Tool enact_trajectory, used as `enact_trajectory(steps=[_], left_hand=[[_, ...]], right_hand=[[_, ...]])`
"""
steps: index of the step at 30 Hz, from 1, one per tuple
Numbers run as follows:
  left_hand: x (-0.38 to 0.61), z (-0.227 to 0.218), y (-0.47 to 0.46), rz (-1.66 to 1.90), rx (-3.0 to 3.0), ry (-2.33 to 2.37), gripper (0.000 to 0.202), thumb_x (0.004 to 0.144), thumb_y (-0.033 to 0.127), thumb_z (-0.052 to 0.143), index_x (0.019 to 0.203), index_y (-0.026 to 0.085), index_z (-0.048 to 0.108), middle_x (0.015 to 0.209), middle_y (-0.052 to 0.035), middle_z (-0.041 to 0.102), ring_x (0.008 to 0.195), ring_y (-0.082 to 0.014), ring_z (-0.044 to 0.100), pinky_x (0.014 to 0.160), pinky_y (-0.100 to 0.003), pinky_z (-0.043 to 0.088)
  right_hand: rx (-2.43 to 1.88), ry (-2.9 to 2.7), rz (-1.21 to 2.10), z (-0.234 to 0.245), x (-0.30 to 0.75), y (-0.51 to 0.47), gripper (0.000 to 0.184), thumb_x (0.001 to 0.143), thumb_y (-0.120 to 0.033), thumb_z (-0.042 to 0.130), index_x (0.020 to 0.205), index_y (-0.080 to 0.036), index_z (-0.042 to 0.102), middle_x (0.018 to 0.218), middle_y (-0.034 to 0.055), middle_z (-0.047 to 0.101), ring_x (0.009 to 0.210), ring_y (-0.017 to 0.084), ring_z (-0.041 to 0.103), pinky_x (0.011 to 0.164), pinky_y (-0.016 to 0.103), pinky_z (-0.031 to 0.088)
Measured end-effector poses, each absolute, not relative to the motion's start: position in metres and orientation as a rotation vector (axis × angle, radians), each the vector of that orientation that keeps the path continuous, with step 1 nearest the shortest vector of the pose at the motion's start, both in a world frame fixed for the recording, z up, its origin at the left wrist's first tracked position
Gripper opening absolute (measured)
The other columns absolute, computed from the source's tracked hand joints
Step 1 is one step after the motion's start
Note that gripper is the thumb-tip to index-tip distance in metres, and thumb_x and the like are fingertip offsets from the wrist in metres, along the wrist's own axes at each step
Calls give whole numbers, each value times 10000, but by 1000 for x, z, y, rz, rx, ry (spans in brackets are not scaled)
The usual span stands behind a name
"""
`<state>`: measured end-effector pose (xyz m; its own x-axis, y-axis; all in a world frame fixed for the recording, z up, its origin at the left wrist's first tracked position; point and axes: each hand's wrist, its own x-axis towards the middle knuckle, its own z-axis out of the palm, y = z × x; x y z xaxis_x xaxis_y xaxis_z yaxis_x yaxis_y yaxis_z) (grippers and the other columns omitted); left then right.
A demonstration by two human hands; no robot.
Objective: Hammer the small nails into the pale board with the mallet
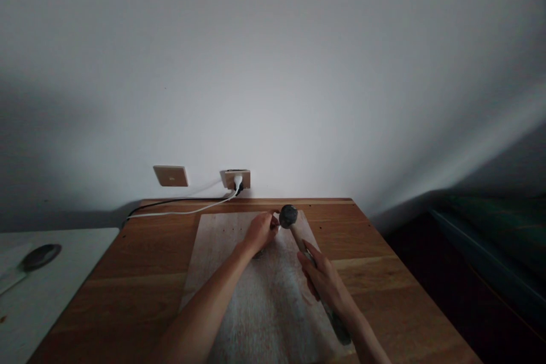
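My right hand (319,276) is wrapped round the handle of a hammer (299,239) with a dark, rounded head. That head hangs over the far right part of a pale wooden board (260,318). Just left of the hammer head, my left hand (261,230) is closed in a pinch near the board's far end; what its fingertips hold is too small to make out. A row of several small dark marks or nails shows on the board left of that hand. Something small and dark lies partly hidden beside my left wrist.
The board lies on a brown wooden table (375,284) against a white wall. A socket with plugs (238,180) and a wall plate (170,176) sit behind it. White and black cables (179,213) run along the back left edge. A white table (72,273) with a dark oval object (41,256) adjoins at left.
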<state>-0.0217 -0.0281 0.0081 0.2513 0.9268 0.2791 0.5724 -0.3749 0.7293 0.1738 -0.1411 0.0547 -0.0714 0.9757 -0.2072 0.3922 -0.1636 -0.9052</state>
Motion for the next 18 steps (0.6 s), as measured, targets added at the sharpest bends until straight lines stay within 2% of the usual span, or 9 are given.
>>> enact_trajectory(steps=[3, 13, 18], left_hand=[[-22, 6, -28, 938, 2043, 1386, 531, 765, 36, 644, 1272, 194, 630, 921, -29, 765, 843, -200, 704, 805, -288, 535], [-22, 9, -28, 952, 2001, 1350, 524, 764, 27, 625, 1254, 210, 642, 938, -34, 773, 852, -205, 716, 804, -291, 537], [-23, 10, -27, 1010, 1891, 1272, 539, 699, 10, 609, 1206, 186, 660, 911, -26, 767, 813, -187, 695, 773, -283, 523]], right_hand=[[-1618, -1529, 1220, 54, 172, -141, 717, 920, -603, 513, 1438, -108, 513, 554, -113, 445, 332, 89, 431, 291, 183, 323], [-1658, -1544, 1136, 58, 163, -143, 690, 951, -554, 447, 1464, -94, 479, 526, -110, 452, 339, 103, 462, 311, 186, 346], [-1615, -1532, 1162, 53, 163, -147, 725, 942, -586, 480, 1454, -73, 485, 514, -109, 450, 337, 101, 443, 312, 189, 330]])
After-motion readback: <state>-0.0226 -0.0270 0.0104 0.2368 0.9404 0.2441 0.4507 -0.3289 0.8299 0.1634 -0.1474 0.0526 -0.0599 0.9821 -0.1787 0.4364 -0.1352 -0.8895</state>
